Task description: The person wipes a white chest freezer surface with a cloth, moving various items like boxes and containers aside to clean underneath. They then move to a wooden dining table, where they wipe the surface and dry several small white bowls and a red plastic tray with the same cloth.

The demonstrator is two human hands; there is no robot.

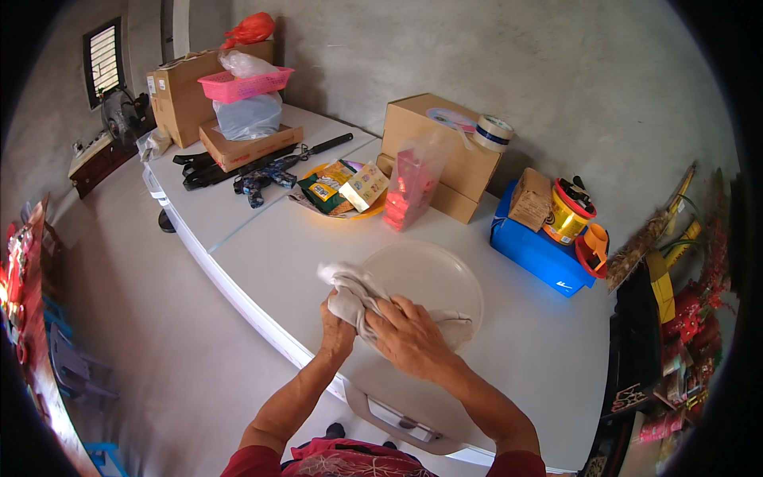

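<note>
here, hands (339, 327) (411, 338) grip cloth (352, 288), perhaps touching dish (447, 274).

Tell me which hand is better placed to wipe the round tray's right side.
Right, probably: both hold the cloth, but the right hand is over the round tray, nearer that side, while the left hand is by the left rim.

Cloth (350, 292) in grip, tray (441, 274) extending right and behind; farther behind on table (524, 374), container (407, 195) before carton (407, 127) topped by tape roll (493, 134), packets (324, 191) on plate (370, 211) behind-left, box (528, 250) behind-right.
</note>
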